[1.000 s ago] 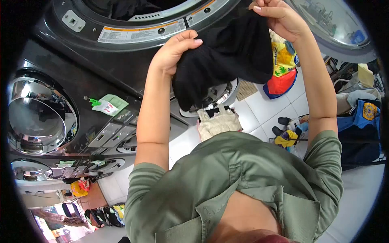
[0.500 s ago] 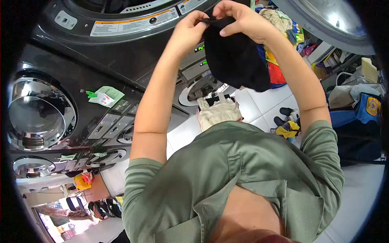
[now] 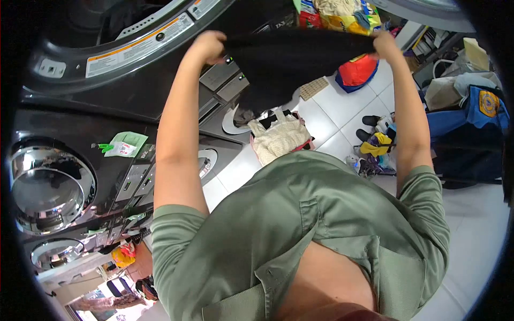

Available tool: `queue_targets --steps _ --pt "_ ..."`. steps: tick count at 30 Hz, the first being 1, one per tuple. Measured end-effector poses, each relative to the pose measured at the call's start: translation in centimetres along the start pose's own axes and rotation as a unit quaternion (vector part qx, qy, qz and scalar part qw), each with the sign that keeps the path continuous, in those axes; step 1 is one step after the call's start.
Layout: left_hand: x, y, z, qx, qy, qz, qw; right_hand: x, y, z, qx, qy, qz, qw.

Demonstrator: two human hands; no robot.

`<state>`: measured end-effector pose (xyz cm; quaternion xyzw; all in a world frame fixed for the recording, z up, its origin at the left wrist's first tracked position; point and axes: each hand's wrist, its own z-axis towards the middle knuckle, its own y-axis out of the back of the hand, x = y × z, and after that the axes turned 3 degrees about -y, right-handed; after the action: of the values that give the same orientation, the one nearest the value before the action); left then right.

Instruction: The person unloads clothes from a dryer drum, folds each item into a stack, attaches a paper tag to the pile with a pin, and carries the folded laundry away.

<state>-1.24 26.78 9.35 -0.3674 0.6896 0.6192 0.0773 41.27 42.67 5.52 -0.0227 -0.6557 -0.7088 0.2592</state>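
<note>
A black cloth garment (image 3: 289, 61) is stretched wide between my two raised hands, its lower part hanging loose; its exact kind does not show. My left hand (image 3: 209, 48) grips one upper corner with the fingers closed, close in front of the dark machine's panel. At the other end, my right hand (image 3: 385, 45) is closed on the opposite corner, slightly smeared by motion. Beneath the garment, a cream knitted piece (image 3: 281, 138) lies on top of a pile on the floor.
Stacked dark machines with round doors (image 3: 52, 187) line the left. An open round door (image 3: 428, 13) juts in at the upper right. Bags with clothes (image 3: 348, 16), a red and blue bag (image 3: 357, 74), shoes (image 3: 369, 121) and hanging dark clothes (image 3: 466, 144) are on the right.
My hands have moved apart from close together, left hand leftward and right hand rightward. The black garment has gone from bunched and hanging to spread out between them.
</note>
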Motion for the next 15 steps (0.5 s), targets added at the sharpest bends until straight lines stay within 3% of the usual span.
queue_targets --steps 2,3,4,5,6,7,8,9,10,11,12,13,14,15 --pt "-1.4 0.1 0.4 -0.108 -0.184 0.081 0.974 2.7 5.1 -2.5 -0.084 -0.011 0.249 0.965" --pt "-1.9 -1.7 -1.2 -0.144 -0.248 0.094 0.953 5.4 7.7 -6.3 -0.2 0.036 0.34 0.918" --pt "-2.1 -4.2 -3.6 -0.179 -0.309 0.105 0.928 3.7 5.1 -8.6 -0.202 0.031 0.338 0.919" --pt "-1.8 -7.0 -5.8 -0.213 -0.367 0.114 0.898 0.7 -0.5 -10.9 -0.211 0.072 0.205 0.953" --pt "1.4 -11.6 -6.7 -0.093 -0.261 0.051 0.959 -1.2 -4.5 -13.6 -0.213 0.11 0.068 0.969" --pt "4.5 -16.3 -7.6 0.007 -0.133 0.008 0.991 -1.4 -5.1 -17.5 0.128 0.008 -0.102 0.986" --pt "18.0 -20.9 -5.8 0.209 -0.126 0.203 0.948 -1.5 -5.9 -20.9 0.456 -0.089 -0.256 0.848" --pt "19.2 -19.8 -9.6 0.266 -0.1 0.133 0.949 -7.2 -11.2 -22.0 0.493 -0.058 -0.171 0.851" --pt "23.3 -23.2 -9.4 0.316 -0.114 0.162 0.928 -12.8 -16.4 -23.2 0.531 -0.034 -0.082 0.843" --pt "27.5 -26.6 -9.1 0.364 -0.13 0.188 0.903 -11.9 -17.2 -24.2 0.573 -0.105 -0.021 0.812" --pt "24.1 -25.1 -12.1 0.43 0.089 -0.001 0.898 -11.1 -18.1 -25.2 0.605 -0.184 0.036 0.774" --pt "19.8 -23.2 -15.3 0.403 0.319 -0.155 0.844 -10.1 -18.8 -26.2 0.625 -0.262 0.08 0.731" --pt "19.1 -23.2 -15.8 0.37 0.347 -0.225 0.832 -7.4 -18.8 -24.2 0.544 -0.419 0.166 0.708" --pt "20.5 -24.2 -14.9 0.335 0.356 -0.318 0.812 -6.0 -19.7 -22.0 0.544 -0.411 0.16 0.714"
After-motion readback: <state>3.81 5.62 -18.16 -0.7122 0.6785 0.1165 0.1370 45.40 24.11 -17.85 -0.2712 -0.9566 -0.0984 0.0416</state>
